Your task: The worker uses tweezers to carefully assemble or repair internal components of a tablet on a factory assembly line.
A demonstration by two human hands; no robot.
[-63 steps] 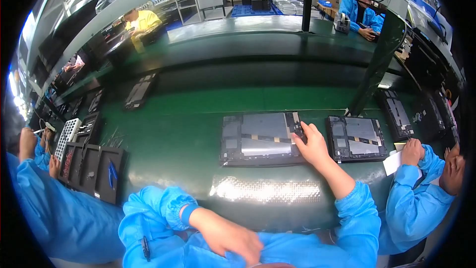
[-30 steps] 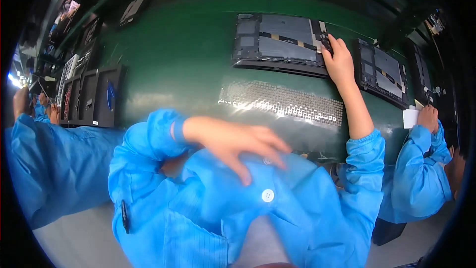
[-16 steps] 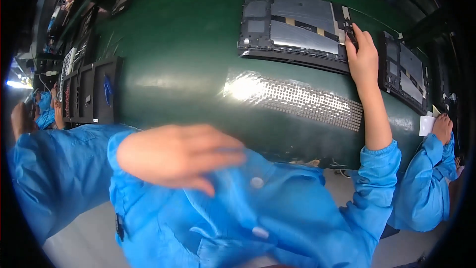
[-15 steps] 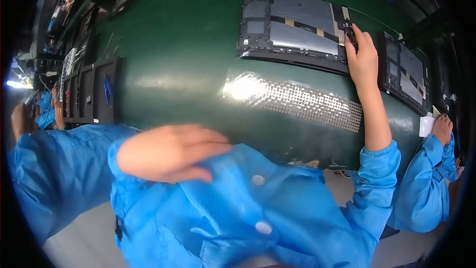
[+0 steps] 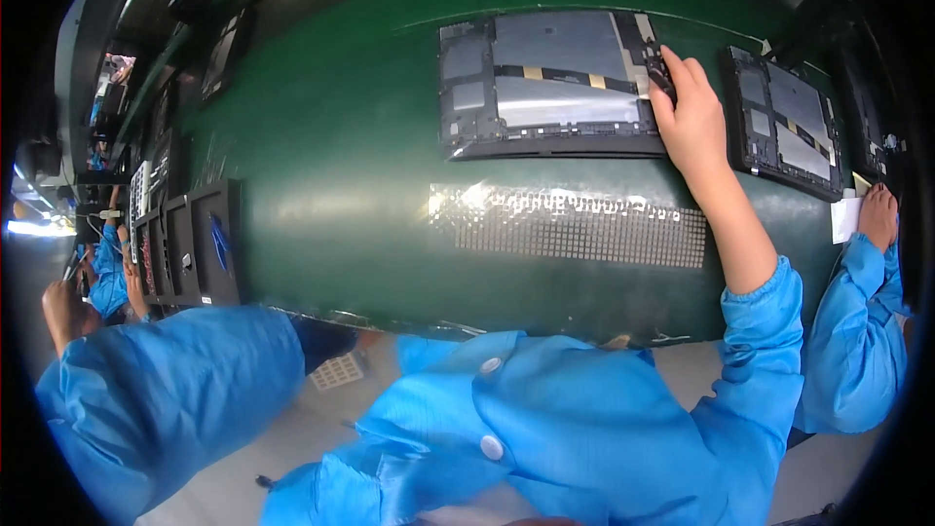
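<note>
An open tablet-like device (image 5: 560,68), with silvery panels and a dark strip with yellow bands, lies near the far side of the green table. My right hand (image 5: 691,117) is at its right end, thumb and fingers closed round a small black object (image 5: 662,80) whose kind I cannot make out. At the lower edge, beside my left sleeve (image 5: 326,492), a smeared patch seems to be my left hand (image 5: 477,508); its fingers cannot be read. Nearer than the device is a clear sheet (image 5: 584,234) covered with rows of small grey squares.
A second open device (image 5: 789,127) lies to the right, near a co-worker's hand (image 5: 878,216) and a white paper (image 5: 845,221). On the left stands a black divided tray (image 5: 200,200) with a blue item (image 5: 219,242). Another person's blue sleeve (image 5: 175,390) reaches in at lower left.
My left hand has dropped from in front of my chest to the lower edge. My right hand stays at the device's right end. The whole view has shifted slightly.
</note>
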